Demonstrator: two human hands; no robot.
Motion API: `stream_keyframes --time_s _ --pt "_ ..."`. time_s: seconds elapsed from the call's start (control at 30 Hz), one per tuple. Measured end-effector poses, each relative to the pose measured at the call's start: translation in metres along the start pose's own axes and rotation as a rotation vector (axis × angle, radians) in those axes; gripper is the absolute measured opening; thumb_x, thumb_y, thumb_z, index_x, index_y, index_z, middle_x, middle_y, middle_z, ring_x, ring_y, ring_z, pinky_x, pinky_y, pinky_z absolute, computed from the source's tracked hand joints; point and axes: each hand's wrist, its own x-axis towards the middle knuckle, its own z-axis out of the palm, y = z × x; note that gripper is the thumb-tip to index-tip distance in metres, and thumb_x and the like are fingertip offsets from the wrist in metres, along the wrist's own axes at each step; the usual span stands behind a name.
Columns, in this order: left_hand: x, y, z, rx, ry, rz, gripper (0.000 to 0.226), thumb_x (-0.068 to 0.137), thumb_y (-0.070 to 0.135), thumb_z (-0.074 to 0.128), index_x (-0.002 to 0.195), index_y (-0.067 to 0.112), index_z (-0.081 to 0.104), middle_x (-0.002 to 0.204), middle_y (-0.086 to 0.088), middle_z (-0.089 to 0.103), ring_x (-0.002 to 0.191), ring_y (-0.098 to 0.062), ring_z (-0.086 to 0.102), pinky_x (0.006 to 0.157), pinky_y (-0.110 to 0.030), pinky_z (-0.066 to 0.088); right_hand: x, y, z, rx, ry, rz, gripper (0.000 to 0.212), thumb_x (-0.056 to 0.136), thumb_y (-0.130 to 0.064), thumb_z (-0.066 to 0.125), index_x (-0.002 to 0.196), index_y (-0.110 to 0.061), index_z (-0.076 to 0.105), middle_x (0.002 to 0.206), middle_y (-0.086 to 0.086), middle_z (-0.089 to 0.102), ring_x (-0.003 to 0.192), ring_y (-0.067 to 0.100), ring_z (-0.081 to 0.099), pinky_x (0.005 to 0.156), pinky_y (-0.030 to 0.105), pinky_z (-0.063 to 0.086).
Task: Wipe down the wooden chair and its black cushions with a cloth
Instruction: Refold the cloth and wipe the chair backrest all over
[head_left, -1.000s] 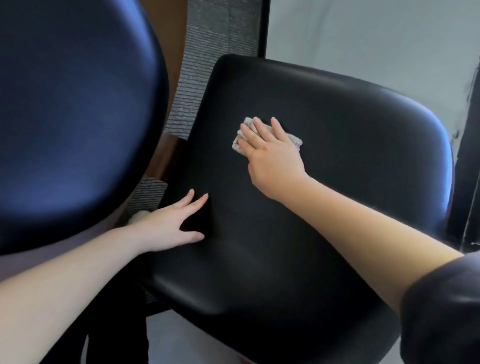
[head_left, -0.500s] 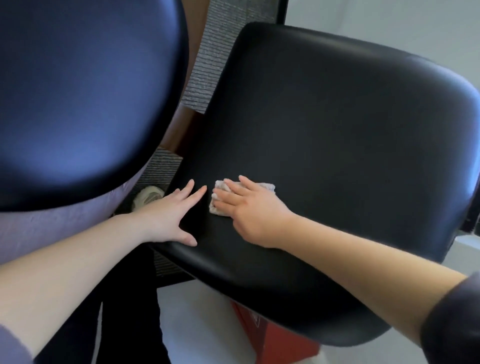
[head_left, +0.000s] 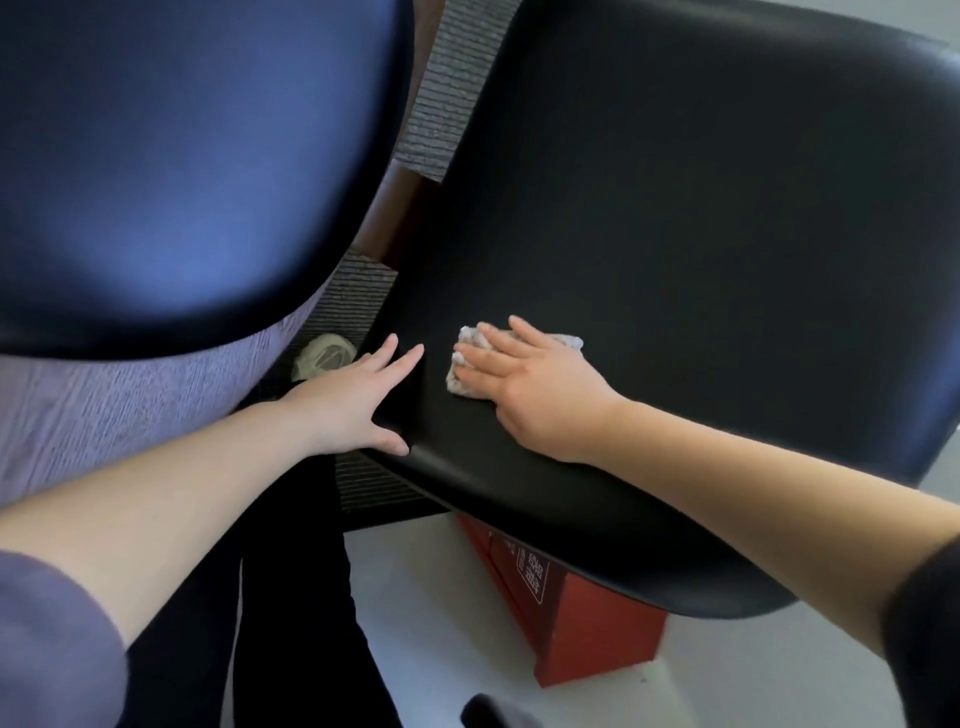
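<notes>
Since a second ago, my right grip (head_left: 540, 400) has drawn the cloth (head_left: 460, 371) down from the upper part of the seat cushion (head_left: 675, 234) to its near left corner. It lies flat, fingers straight, pressing the folded cloth onto the black surface. My left grip (head_left: 353, 400) rests just beside it on the cushion's edge, fingers spread and straight, holding nothing. The back cushion (head_left: 182, 156) fills the upper left. A red box (head_left: 597, 623) stands on the floor under the seat.

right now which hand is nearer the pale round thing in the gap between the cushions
Left. The left hand rests on the edge of the black cushion, just beside the pale round thing; the right hand is farther right, pressing the cloth.
</notes>
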Motion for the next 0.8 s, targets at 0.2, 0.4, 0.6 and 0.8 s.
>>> stream_keyframes --time_s 0.2,0.4,0.6,0.8 --pt "-0.002 -0.001 0.000 0.012 0.019 0.006 0.116 0.075 0.050 0.077 0.153 0.039 -0.007 0.163 0.005 -0.015 0.150 -0.019 0.009 0.116 -0.036 0.026 -0.023 -0.022 0.013 0.129 -0.064 -0.366 0.047 0.087 -0.015 0.055 0.133 -0.020 0.059 0.145 0.000 0.050 0.141 0.029 0.036 0.117 0.049 0.022" --pt "-0.001 -0.006 -0.006 -0.003 0.000 -0.002 0.104 0.083 0.043 0.073 0.154 0.041 -0.004 0.163 0.010 -0.011 0.150 -0.019 0.013 0.115 -0.034 0.028 -0.015 -0.032 0.016 0.088 -0.176 -0.593 0.029 0.087 -0.015 0.057 0.113 -0.018 0.071 0.134 -0.002 0.060 0.141 0.025 0.037 0.118 0.052 0.021" --pt "0.006 -0.020 -0.008 -0.031 0.012 -0.022 0.101 0.084 0.041 0.072 0.154 0.039 -0.001 0.164 0.008 -0.006 0.150 -0.018 0.013 0.117 -0.034 0.025 0.001 -0.041 0.028 0.011 -0.177 -0.613 0.032 0.088 -0.020 0.059 0.117 -0.014 0.070 0.132 0.001 0.062 0.140 0.025 0.038 0.117 0.049 0.016" --pt "0.008 -0.034 -0.001 -0.221 0.056 -0.094 0.092 0.085 0.037 0.072 0.155 0.036 0.013 0.162 -0.004 0.018 0.148 -0.021 0.021 0.121 -0.031 0.017 0.027 -0.047 0.027 0.083 -0.180 -0.528 0.032 0.090 -0.018 0.056 0.119 -0.019 0.068 0.141 -0.003 0.054 0.144 0.025 0.031 0.118 0.052 0.016"
